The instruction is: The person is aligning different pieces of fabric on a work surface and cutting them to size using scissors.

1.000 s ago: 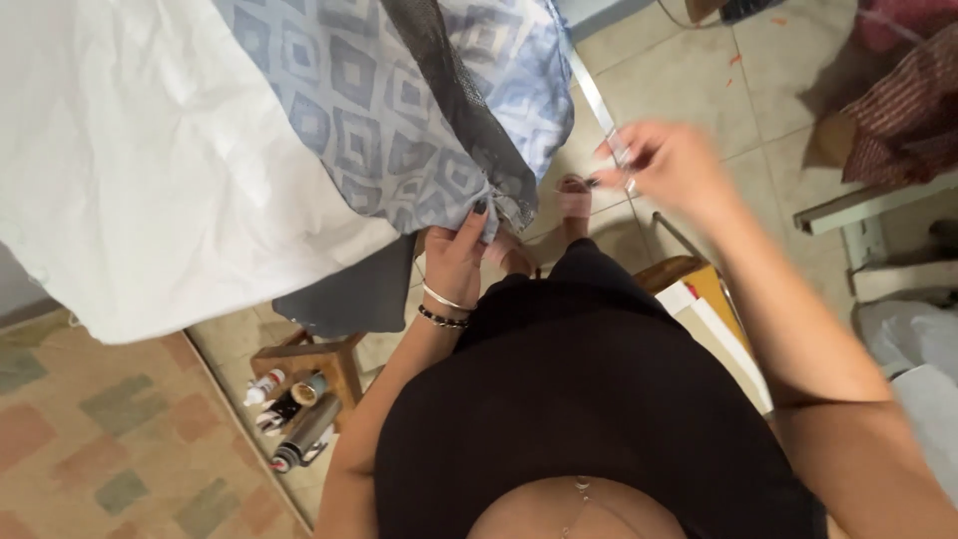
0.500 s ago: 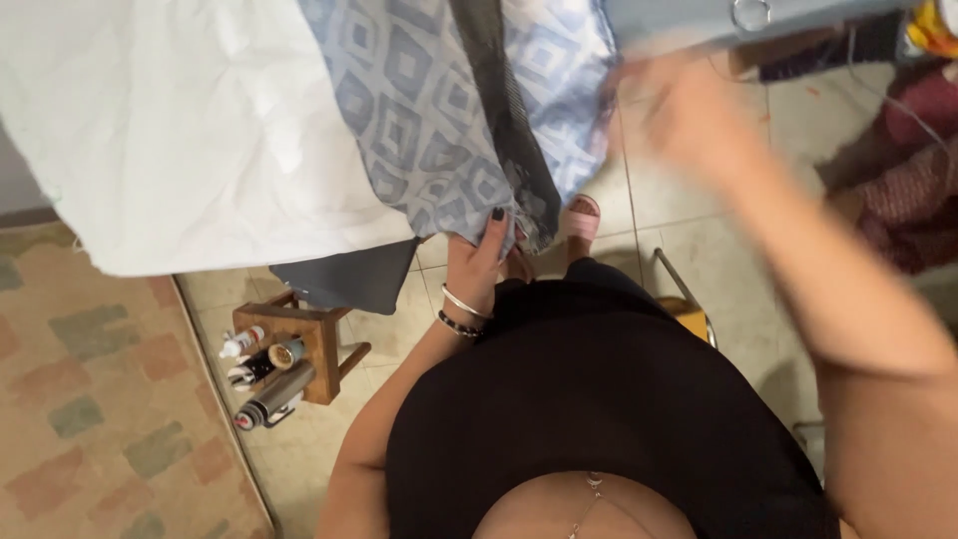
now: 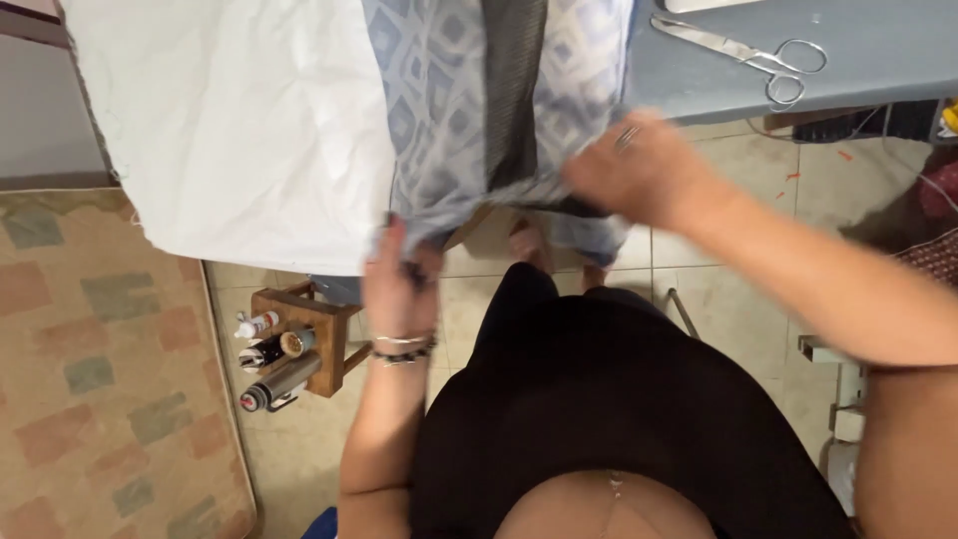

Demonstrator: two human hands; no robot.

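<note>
The person is standing at the desk and handling the blue diamond-patterned fabric, which is hanging over the desk's near edge with a dark strip running down its middle. The left hand is pinching the fabric's lower left corner, its grip clamped on the cloth. The right hand is blurred and is pressing against the fabric's lower right edge; its grip appears closed on the cloth there, though the blur is hiding the fingers. Judging from this, the step in hand is spreading or straightening the fabric's bottom edge, and the next move is calling for even tension between both hands. Scissors are lying on the desk, right of the fabric. White cloth is lying left of the fabric.
</note>
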